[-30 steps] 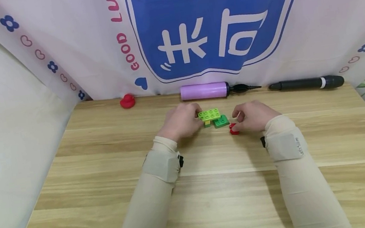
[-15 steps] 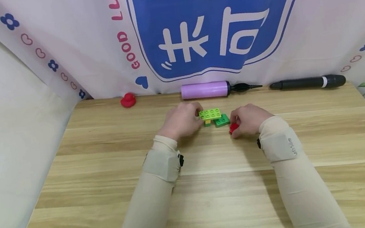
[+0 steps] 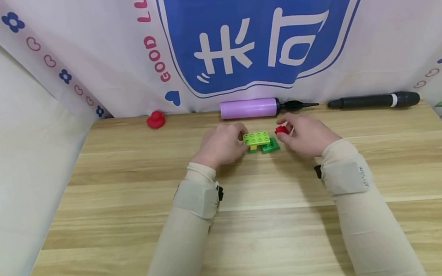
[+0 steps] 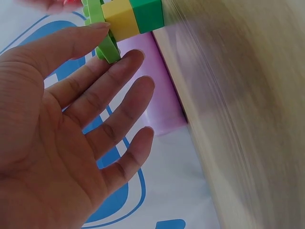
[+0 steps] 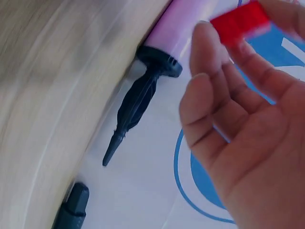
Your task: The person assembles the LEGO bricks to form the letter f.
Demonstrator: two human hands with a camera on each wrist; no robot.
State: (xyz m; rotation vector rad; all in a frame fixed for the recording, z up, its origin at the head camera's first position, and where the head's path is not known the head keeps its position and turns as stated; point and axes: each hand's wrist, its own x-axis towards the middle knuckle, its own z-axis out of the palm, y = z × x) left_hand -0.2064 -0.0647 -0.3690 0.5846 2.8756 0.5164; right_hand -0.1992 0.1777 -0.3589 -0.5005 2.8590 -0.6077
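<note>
My left hand [image 3: 222,146] pinches the end of a flat lime-green building brick [image 3: 256,138] between thumb and fingers. Under that brick, in the left wrist view, a yellow brick [image 4: 120,20] is joined to a darker green brick [image 4: 147,15]. A separate green brick [image 3: 270,146] lies on the table just right of this stack, partly covered by the lime one in the head view. My right hand [image 3: 308,136] holds a small red brick [image 3: 281,129] by its fingertips, raised off the table, right of the lime brick and apart from it. In the right wrist view the red brick [image 5: 240,21] is blurred.
Along the back edge of the wooden table [image 3: 243,242] lie a red rubber duck [image 3: 155,119], a purple hand pump [image 3: 249,108] with a black nozzle, and a black microphone-like object [image 3: 373,101]. A printed cloth [image 3: 109,54] hangs behind them.
My right hand has gripped the red brick, lifted it from the table and moved it back to beside the lime brick. The left hand keeps its hold, nearly still.
</note>
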